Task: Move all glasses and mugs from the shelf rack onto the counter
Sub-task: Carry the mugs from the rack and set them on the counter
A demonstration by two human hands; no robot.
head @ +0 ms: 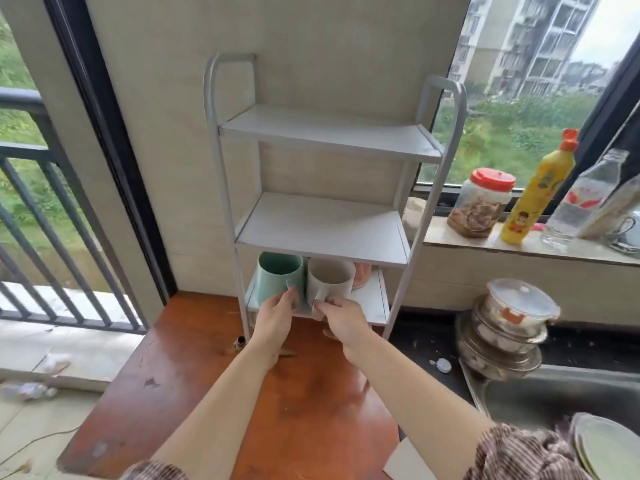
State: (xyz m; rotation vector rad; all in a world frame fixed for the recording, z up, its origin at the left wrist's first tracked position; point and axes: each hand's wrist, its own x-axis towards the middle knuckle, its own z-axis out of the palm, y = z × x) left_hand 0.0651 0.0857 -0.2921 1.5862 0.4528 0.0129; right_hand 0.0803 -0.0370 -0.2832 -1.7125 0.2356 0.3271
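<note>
A white three-tier shelf rack (322,233) stands on the reddish-brown wooden counter (194,386) against the wall. Its top and middle shelves hold nothing. On the bottom shelf a mint-green mug (277,275) and a beige mug (332,277) stand side by side, with a pink cup (362,276) partly hidden behind the beige one. My left hand (275,318) grips the green mug's handle. My right hand (341,318) grips the beige mug's handle. Whether the mugs are lifted off the shelf I cannot tell.
On the window sill at the right stand a red-lidded jar (479,202), a yellow bottle (535,194) and a clear bottle (585,199). Stacked lidded bowls (509,327) sit beside a steel sink (561,393). Plates (609,448) lie at bottom right. A dark-railed balcony (52,237) is at left.
</note>
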